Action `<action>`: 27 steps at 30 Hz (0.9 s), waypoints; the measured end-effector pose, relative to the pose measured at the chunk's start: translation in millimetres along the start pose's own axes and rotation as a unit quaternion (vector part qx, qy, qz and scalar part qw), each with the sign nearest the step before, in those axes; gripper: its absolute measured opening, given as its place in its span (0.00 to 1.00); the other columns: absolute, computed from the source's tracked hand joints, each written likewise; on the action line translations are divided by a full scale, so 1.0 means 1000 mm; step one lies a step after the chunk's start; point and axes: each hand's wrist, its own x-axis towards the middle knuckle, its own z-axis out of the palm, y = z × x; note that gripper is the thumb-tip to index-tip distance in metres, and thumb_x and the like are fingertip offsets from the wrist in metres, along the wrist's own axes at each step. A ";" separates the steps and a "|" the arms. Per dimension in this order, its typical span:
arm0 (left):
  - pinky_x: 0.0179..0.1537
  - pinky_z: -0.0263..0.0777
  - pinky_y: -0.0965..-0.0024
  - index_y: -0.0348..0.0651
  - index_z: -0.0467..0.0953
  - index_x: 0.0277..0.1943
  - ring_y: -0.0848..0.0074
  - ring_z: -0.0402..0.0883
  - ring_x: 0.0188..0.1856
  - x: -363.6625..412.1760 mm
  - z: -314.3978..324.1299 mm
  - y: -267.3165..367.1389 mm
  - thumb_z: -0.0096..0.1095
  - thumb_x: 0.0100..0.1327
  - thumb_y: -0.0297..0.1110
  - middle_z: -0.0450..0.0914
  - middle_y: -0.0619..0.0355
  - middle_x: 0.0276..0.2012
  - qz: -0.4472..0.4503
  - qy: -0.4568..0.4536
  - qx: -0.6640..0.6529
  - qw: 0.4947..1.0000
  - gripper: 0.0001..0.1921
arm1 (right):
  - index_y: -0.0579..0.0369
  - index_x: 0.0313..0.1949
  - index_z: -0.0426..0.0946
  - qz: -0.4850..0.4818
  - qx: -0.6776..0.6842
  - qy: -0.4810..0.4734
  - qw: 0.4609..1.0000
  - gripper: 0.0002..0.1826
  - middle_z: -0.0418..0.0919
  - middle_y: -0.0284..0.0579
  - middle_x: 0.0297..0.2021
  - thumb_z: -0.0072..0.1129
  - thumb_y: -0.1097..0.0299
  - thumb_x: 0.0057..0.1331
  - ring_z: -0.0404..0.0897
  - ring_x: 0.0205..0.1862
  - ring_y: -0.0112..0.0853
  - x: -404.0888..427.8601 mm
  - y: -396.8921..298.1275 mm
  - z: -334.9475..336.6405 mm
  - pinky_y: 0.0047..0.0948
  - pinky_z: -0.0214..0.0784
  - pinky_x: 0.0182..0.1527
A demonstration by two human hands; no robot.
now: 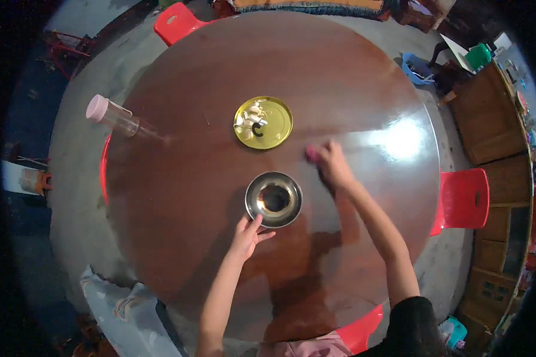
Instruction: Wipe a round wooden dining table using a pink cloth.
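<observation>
Near the middle of the round table, a metal bowl with something dark at its bottom is gripped at its near rim by my left hand. My right hand is over the table to the right of the bowl, its fingers closed around a small pink object, blurred and too small to name. Beyond the bowl lies a yellow-green round plate or lid, holding whitish pieces that look like garlic cloves and a black curved item on its left half.
A clear bottle with a pink cap is at the left side of the brown table. Red chairs stand around its edge. Wooden cabinets line the right, with a blue basin on the floor nearby.
</observation>
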 end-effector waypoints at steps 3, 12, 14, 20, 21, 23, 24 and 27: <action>0.35 0.71 0.67 0.44 0.58 0.48 0.74 0.71 0.38 0.003 0.002 0.000 0.46 0.57 0.34 0.68 0.59 0.40 0.005 0.012 0.000 1.000 0.16 | 0.52 0.38 0.67 -0.098 0.033 -0.105 0.989 0.18 0.64 0.50 0.31 0.47 0.78 0.45 0.63 0.35 0.43 -0.062 -0.013 -0.007 0.34 0.59 0.39; 0.26 0.69 0.77 0.35 0.57 0.46 0.74 0.73 0.28 -0.048 0.019 -0.052 0.43 0.58 0.39 0.72 0.49 0.31 0.151 0.101 0.162 0.970 0.18 | 0.60 0.34 0.67 0.112 -0.181 0.086 0.973 0.09 0.63 0.55 0.35 0.44 0.73 0.51 0.62 0.37 0.46 0.030 0.102 -0.051 0.35 0.58 0.40; 0.29 0.69 0.77 0.35 0.61 0.42 0.73 0.74 0.30 -0.053 0.041 -0.085 0.45 0.56 0.34 0.72 0.51 0.29 0.204 0.081 0.159 0.963 0.14 | 0.56 0.36 0.67 0.059 -0.162 0.064 0.983 0.13 0.63 0.55 0.35 0.43 0.77 0.49 0.63 0.38 0.46 0.002 0.070 -0.027 0.36 0.59 0.39; 0.47 0.57 0.64 0.35 0.66 0.35 0.60 0.63 0.48 -0.001 0.142 -0.134 0.49 0.49 0.24 0.66 0.50 0.39 0.422 0.066 0.382 0.819 0.08 | 0.55 0.41 0.67 -0.011 -0.033 -0.026 0.999 0.18 0.64 0.49 0.35 0.51 0.74 0.47 0.64 0.37 0.42 -0.077 0.006 -0.030 0.33 0.59 0.39; 0.47 0.57 0.64 0.35 0.66 0.35 0.60 0.63 0.48 0.008 0.143 -0.145 0.49 0.49 0.24 0.66 0.50 0.39 0.420 0.079 0.378 0.821 0.08 | 0.55 0.42 0.67 -0.007 -0.005 -0.057 0.998 0.18 0.64 0.50 0.35 0.52 0.73 0.48 0.63 0.38 0.42 -0.075 0.006 -0.032 0.33 0.59 0.40; 0.48 0.56 0.63 0.34 0.66 0.34 0.61 0.62 0.48 0.018 0.145 -0.162 0.50 0.48 0.25 0.65 0.49 0.39 0.424 0.153 0.540 0.711 0.09 | 0.56 0.42 0.66 -0.020 0.043 -0.097 0.994 0.18 0.65 0.49 0.35 0.52 0.72 0.49 0.64 0.37 0.40 -0.069 0.011 -0.036 0.31 0.59 0.40; 0.47 0.55 0.62 0.34 0.66 0.35 0.60 0.61 0.48 0.019 0.147 -0.164 0.52 0.47 0.28 0.64 0.49 0.39 0.426 0.164 0.561 0.691 0.11 | 0.57 0.43 0.65 -0.026 0.085 -0.125 0.988 0.18 0.66 0.48 0.35 0.51 0.71 0.51 0.66 0.36 0.38 -0.064 0.020 -0.039 0.29 0.59 0.40; 0.47 0.57 0.64 0.33 0.66 0.36 0.60 0.62 0.47 0.025 0.149 -0.163 0.51 0.48 0.30 0.64 0.48 0.40 0.413 0.207 0.564 0.685 0.12 | 0.60 0.44 0.64 0.142 0.392 -0.180 0.891 0.18 0.68 0.44 0.33 0.50 0.69 0.53 0.68 0.33 0.32 -0.046 0.046 -0.054 0.25 0.61 0.37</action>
